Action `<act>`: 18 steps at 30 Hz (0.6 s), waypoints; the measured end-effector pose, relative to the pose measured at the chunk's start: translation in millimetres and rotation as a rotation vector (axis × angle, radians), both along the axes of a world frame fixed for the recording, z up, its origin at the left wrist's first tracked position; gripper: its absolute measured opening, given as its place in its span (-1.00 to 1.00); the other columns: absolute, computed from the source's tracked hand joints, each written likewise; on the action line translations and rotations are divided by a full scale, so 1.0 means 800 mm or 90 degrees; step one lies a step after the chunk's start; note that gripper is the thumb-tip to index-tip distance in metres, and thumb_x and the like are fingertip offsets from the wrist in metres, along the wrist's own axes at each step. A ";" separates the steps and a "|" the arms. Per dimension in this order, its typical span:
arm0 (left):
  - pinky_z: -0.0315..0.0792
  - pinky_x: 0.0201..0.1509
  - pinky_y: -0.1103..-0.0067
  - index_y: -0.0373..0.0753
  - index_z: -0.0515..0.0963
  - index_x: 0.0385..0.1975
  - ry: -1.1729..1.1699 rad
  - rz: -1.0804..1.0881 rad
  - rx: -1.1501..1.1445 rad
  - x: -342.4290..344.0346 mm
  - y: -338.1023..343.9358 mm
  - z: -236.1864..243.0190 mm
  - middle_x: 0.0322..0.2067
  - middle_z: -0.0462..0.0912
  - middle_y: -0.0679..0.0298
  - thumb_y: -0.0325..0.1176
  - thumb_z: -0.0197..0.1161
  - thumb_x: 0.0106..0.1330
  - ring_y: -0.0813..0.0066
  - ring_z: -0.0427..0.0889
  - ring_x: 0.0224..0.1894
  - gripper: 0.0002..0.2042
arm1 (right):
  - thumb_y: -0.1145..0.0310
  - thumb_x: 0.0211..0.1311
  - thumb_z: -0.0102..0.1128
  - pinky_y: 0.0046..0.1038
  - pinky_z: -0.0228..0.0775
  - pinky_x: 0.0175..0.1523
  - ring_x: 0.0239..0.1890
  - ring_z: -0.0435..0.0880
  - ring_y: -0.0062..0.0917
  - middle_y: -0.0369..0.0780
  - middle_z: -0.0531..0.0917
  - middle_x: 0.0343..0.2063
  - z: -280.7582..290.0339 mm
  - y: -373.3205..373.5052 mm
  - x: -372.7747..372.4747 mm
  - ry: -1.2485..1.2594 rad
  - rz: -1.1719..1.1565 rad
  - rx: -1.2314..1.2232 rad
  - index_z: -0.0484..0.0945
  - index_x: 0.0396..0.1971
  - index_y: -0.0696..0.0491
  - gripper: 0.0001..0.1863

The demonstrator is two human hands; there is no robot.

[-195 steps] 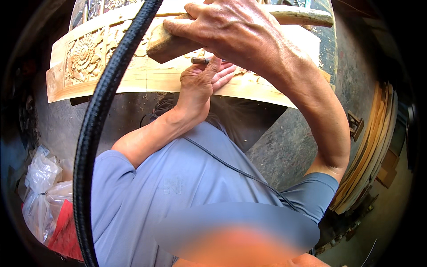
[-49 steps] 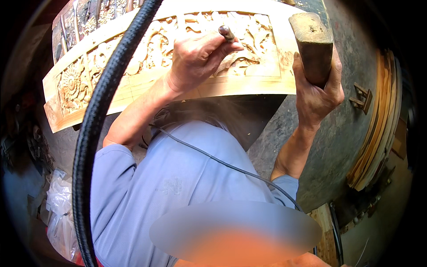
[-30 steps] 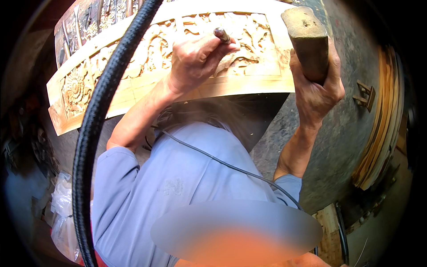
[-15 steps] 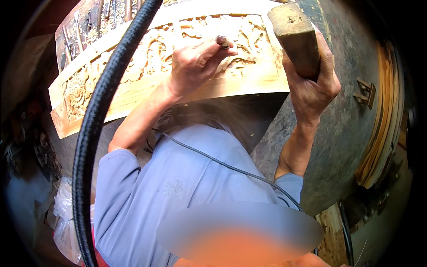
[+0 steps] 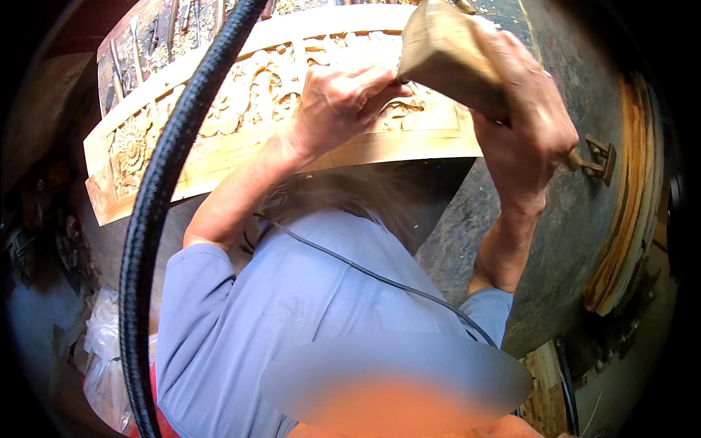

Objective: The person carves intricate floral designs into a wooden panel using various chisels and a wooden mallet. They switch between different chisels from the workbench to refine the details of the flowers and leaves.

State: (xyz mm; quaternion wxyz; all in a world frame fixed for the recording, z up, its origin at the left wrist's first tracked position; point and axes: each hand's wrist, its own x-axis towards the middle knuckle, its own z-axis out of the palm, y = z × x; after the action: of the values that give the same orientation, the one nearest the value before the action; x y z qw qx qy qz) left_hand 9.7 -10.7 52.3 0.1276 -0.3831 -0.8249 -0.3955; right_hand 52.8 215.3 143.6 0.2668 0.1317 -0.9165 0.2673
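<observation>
A long pale carved wooden panel, with flowers and scrollwork in relief, lies across the bench, its ends curving in the fisheye view. My left hand rests over the carving, fingers closed on a chisel whose top is mostly hidden behind the mallet head. My right hand grips a wooden mallet, its squared head tilted down leftward against or just above my left hand's chisel; I cannot tell if they touch. The handle end pokes out below my right hand.
Several tools lie among shavings behind the panel. A black braided cable crosses the left side, and a thin cord crosses my shirt. At right are stacked long boards and a small wooden stand; bagged plastic sits lower left.
The mallet and my right hand have swung leftward toward the chisel, the head now covering its top. My left hand has moved slightly rightward. Earliest, the mallet lay sideways above my left hand.
</observation>
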 end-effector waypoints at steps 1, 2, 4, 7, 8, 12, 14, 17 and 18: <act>0.54 -0.49 0.45 -0.13 0.68 -0.25 0.005 0.002 0.006 0.000 0.001 -0.003 -0.49 0.62 0.33 -0.21 0.54 0.35 0.35 0.67 -0.53 -0.80 | 0.63 -0.04 0.68 -0.32 0.67 0.28 0.17 0.82 -0.28 -0.09 0.81 0.10 -0.013 0.003 0.004 0.015 -0.004 -0.077 0.71 0.21 0.10 -0.31; 0.54 -0.49 0.45 -0.13 0.68 -0.25 0.010 0.004 0.011 0.000 0.001 -0.005 -0.49 0.63 0.33 -0.21 0.54 0.35 0.35 0.67 -0.53 -0.80 | 0.64 -0.02 0.67 -0.31 0.67 0.30 0.17 0.81 -0.28 -0.09 0.82 0.10 -0.022 0.005 0.008 0.040 -0.006 -0.154 0.71 0.21 0.09 -0.32; 0.54 -0.49 0.44 -0.14 0.67 -0.24 0.033 0.015 0.006 -0.001 0.002 -0.007 -0.48 0.63 0.32 -0.20 0.53 0.36 0.35 0.67 -0.53 -0.80 | 0.65 -0.02 0.63 -0.29 0.67 0.28 0.17 0.81 -0.25 -0.12 0.82 0.09 -0.023 0.004 0.020 0.021 -0.056 -0.014 0.71 0.23 0.01 -0.30; 0.53 -0.50 0.43 -0.18 0.67 -0.25 0.039 0.028 -0.017 0.003 -0.003 -0.006 -0.49 0.65 0.29 -0.22 0.51 0.39 0.34 0.66 -0.55 -0.80 | 0.60 -0.04 0.61 -0.29 0.68 0.22 0.13 0.83 -0.21 -0.15 0.82 0.08 -0.022 0.000 0.019 -0.022 -0.073 0.157 0.72 0.25 -0.13 -0.27; 0.53 -0.50 0.44 -0.20 0.68 -0.26 0.014 0.029 -0.010 0.008 -0.009 -0.003 -0.50 0.66 0.28 -0.24 0.51 0.39 0.34 0.67 -0.56 -0.81 | 0.58 -0.02 0.64 -0.29 0.70 0.22 0.14 0.83 -0.23 -0.15 0.83 0.09 -0.022 0.002 0.020 -0.026 -0.063 0.149 0.71 0.26 -0.10 -0.27; 0.63 -0.42 0.53 -0.33 0.72 -0.30 -0.175 0.101 0.227 0.014 -0.016 -0.018 -0.44 0.80 0.15 -0.48 0.52 0.38 0.36 0.81 -0.47 -0.90 | 0.51 -0.01 0.72 -0.32 0.73 0.22 0.16 0.82 -0.27 -0.15 0.81 0.14 -0.048 0.011 0.016 0.067 -0.044 -0.058 0.66 0.30 -0.02 -0.24; 0.68 -0.33 0.54 -0.38 0.73 -0.23 -0.206 0.101 0.216 0.016 -0.019 -0.022 -0.40 0.82 0.15 -0.51 0.49 0.42 0.42 0.84 -0.40 -0.92 | 0.49 -0.01 0.74 -0.33 0.74 0.22 0.17 0.82 -0.28 -0.16 0.80 0.16 -0.045 0.007 0.015 0.055 -0.035 -0.096 0.64 0.31 0.02 -0.21; 0.69 -0.28 0.58 -0.42 0.75 -0.18 -0.171 0.068 0.148 0.014 -0.020 -0.023 -0.37 0.83 0.17 -0.53 0.45 0.46 0.52 0.83 -0.38 -0.91 | 0.46 -0.03 0.75 -0.33 0.73 0.24 0.17 0.82 -0.29 -0.16 0.81 0.14 -0.044 0.007 0.017 0.025 -0.048 -0.066 0.65 0.31 -0.02 -0.21; 0.68 -0.29 0.58 -0.42 0.75 -0.19 -0.161 0.065 0.129 0.013 -0.020 -0.022 -0.38 0.83 0.16 -0.52 0.46 0.45 0.51 0.83 -0.38 -0.92 | 0.46 -0.03 0.75 -0.32 0.73 0.24 0.17 0.82 -0.29 -0.16 0.81 0.14 -0.045 0.006 0.017 0.016 -0.051 -0.062 0.66 0.31 -0.03 -0.21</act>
State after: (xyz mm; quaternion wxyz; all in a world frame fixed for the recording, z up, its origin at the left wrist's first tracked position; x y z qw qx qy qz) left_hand 20.1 -26.4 34.6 0.0811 -0.2730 -0.8086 -0.5148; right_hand 66.8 220.2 107.8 0.2948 0.0854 -0.9036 0.2988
